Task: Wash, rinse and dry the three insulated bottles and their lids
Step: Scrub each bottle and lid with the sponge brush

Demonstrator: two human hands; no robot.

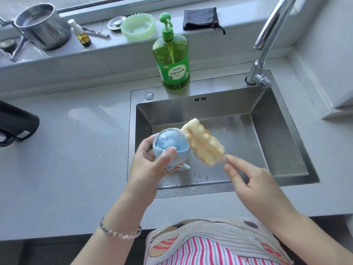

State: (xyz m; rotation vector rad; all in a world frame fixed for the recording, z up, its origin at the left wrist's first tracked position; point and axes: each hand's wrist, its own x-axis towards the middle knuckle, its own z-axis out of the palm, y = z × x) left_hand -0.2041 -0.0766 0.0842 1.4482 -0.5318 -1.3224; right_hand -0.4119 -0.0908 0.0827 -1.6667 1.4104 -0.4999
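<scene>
Hanging over the front left part of the sink (277,104), a pale blue lid (170,144) with a clear dome is gripped by the left hand (147,169), the thumb curled across its edge. A yellow sponge brush (202,142) is pinched at its handle by the right hand (252,184) above the sink, its sponge head laid against the lid's right side. A green detergent bottle (172,62) is stood upright on the sink's back rim. Left of the sink, a black container (15,123) is seen on the worktop (76,150), cut off by the frame edge.
</scene>
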